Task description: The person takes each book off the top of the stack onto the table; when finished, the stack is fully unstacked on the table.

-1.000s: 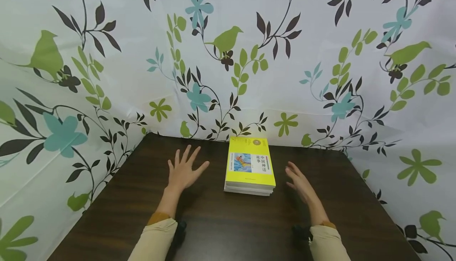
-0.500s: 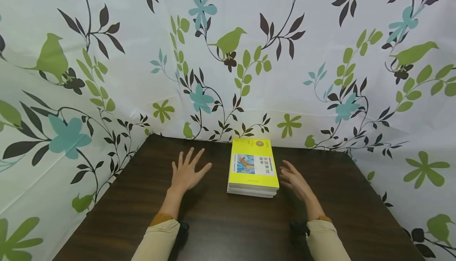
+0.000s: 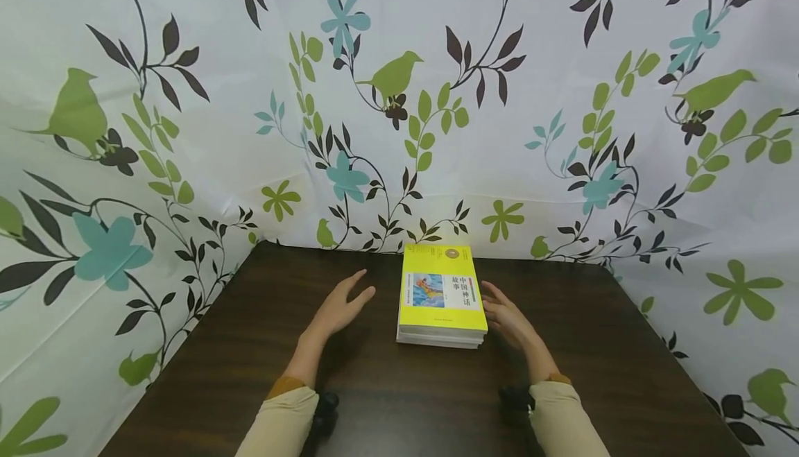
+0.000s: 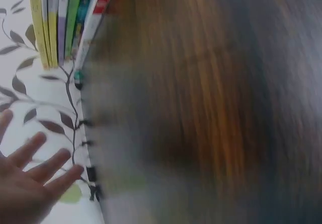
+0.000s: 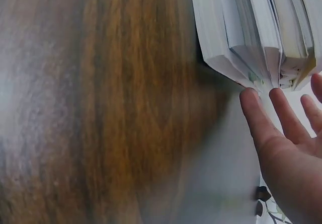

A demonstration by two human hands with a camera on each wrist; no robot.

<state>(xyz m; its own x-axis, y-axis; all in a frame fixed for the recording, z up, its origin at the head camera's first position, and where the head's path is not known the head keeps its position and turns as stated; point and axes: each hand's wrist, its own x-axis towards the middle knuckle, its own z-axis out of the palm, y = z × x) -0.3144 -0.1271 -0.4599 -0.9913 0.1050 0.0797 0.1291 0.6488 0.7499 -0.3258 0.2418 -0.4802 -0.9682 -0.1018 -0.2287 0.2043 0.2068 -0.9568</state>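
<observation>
A stack of several books point(image 3: 442, 297) lies near the far edge of the table, its top one yellow with a small blue picture on the cover. My right hand point(image 3: 508, 317) is at the stack's right side, fingers extended. In the right wrist view its fingertips come right up to the page edges of the books point(image 5: 251, 30). Left of the stack, with a gap of table between, my left hand point(image 3: 337, 308) has its palm turned inward and fingers straight. The left wrist view shows the coloured spines of the books point(image 4: 65, 22) beyond the spread fingers point(image 4: 58, 181).
The dark wooden table point(image 3: 406, 401) runs up to a white cloth point(image 3: 399, 214) printed with birds, leaves and flowers, which hangs behind and along both sides. A dark band with a black device point(image 3: 327, 408) sits at each wrist.
My right hand has moved left, up to the stack's side. The left hand has turned from palm down to palm inward and shifted slightly right. The books stay in place on the table.
</observation>
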